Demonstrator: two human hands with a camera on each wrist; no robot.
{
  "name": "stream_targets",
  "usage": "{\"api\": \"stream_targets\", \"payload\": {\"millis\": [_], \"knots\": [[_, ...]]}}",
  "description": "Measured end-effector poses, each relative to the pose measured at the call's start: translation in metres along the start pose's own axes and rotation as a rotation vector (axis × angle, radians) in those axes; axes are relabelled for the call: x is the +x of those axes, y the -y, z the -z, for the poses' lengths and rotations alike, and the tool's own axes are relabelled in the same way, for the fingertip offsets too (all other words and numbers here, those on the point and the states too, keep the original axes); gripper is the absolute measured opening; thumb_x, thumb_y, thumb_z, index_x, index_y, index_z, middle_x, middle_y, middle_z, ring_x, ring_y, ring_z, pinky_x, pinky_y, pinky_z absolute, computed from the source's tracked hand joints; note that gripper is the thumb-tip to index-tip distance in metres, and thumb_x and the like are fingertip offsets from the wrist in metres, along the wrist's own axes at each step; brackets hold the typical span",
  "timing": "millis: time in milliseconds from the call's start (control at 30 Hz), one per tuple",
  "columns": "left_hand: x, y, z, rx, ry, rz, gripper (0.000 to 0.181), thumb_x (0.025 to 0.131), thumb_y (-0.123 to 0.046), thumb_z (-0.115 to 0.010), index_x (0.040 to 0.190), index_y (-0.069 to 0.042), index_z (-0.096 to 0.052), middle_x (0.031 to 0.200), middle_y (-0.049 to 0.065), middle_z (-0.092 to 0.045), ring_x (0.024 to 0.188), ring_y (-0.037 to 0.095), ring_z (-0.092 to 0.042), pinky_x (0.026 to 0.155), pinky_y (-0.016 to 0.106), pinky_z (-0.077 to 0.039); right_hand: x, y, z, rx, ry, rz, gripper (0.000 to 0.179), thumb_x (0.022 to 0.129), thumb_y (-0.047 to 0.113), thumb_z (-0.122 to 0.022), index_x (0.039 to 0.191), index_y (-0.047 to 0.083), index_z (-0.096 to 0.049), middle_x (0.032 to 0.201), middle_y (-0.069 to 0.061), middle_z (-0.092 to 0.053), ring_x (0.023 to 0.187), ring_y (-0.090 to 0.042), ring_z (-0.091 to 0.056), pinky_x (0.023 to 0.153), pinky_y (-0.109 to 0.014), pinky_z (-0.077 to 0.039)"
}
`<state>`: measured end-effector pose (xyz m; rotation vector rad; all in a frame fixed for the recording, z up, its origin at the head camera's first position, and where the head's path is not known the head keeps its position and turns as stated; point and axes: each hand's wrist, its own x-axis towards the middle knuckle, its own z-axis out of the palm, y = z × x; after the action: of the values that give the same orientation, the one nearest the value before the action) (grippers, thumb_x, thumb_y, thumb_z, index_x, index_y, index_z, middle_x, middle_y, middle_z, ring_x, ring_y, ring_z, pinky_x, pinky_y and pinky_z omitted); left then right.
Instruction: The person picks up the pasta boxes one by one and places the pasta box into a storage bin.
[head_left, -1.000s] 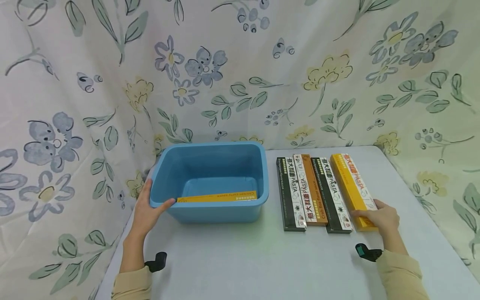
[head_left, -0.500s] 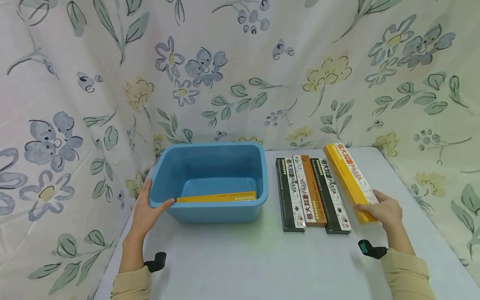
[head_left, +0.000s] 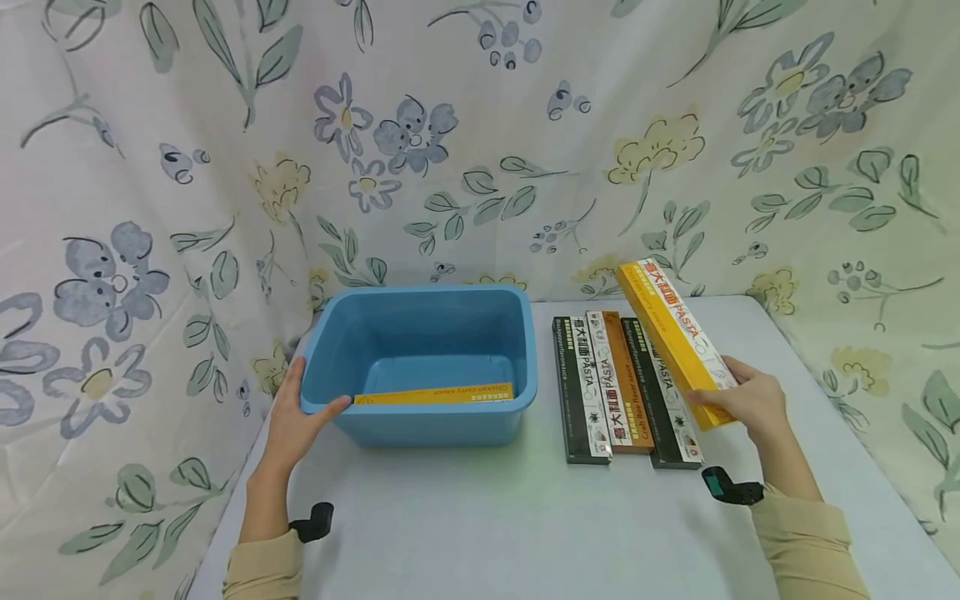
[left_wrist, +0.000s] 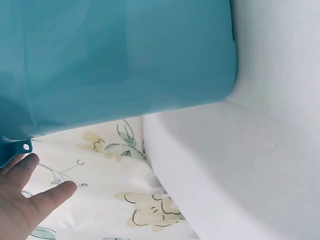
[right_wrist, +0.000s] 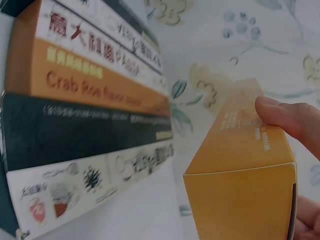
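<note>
yellow pasta box (head_left: 670, 337) hangs tilted above the table (head_left: 480, 517), pinched in the right hand (head_left: 752, 402) near 3 other boxes (head_left: 621, 383), as the left hand (head_left: 296, 417), thumb and fingers spread, rests on a corner of the blue bin (head_left: 442, 427)!

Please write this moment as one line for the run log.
Left hand: touching rim of blue bin; Right hand: gripping yellow pasta box above table; On table: two black boxes, one brown box; In bin: another yellow box
</note>
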<state>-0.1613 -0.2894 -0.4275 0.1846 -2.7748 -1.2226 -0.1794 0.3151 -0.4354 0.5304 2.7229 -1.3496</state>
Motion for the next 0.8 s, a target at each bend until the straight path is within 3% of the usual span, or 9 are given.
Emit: {"api": "stream_targets", "payload": {"millis": [167, 467, 800], "knots": [[0.0, 0.001, 0.0, 0.002, 0.0, -0.003, 0.104, 0.085, -0.041, -0.071, 0.157, -0.012, -0.002, 0.161, 0.019, -0.001, 0.144, 0.047, -0.007, 0.104, 0.073, -0.017, -0.009, 0.019, -0.002, -0.006, 0.013, 0.065, 0.094, 0.077, 0.028, -0.082, 0.148, -0.006, -0.031, 0.133, -0.035, -0.043, 0.103, -0.041, -0.052, 0.066, -0.02, -0.049], [0.002, 0.001, -0.001, 0.003, -0.001, 0.007, 0.104, 0.085, -0.041, -0.07, 0.157, -0.013, -0.002, 0.162, 0.018, 0.0, 0.144, 0.046, -0.006, 0.105, 0.072, -0.017, -0.018, 0.05, -0.006, -0.03, 0.041, 0.149, 0.097, 0.076, 0.026, -0.083, 0.15, -0.006, -0.027, 0.135, -0.036, -0.041, 0.102, -0.041, -0.05, 0.07, -0.026, -0.048], [0.002, 0.002, -0.001, -0.006, 0.001, 0.003, 0.104, 0.085, -0.041, -0.071, 0.158, -0.013, -0.002, 0.161, 0.019, -0.001, 0.144, 0.046, -0.007, 0.104, 0.073, -0.017, -0.029, 0.081, -0.012, -0.029, 0.096, 0.216, 0.095, 0.072, 0.019, -0.084, 0.149, -0.003, -0.033, 0.133, -0.032, -0.046, 0.101, -0.039, -0.051, 0.077, -0.032, -0.051]]}}
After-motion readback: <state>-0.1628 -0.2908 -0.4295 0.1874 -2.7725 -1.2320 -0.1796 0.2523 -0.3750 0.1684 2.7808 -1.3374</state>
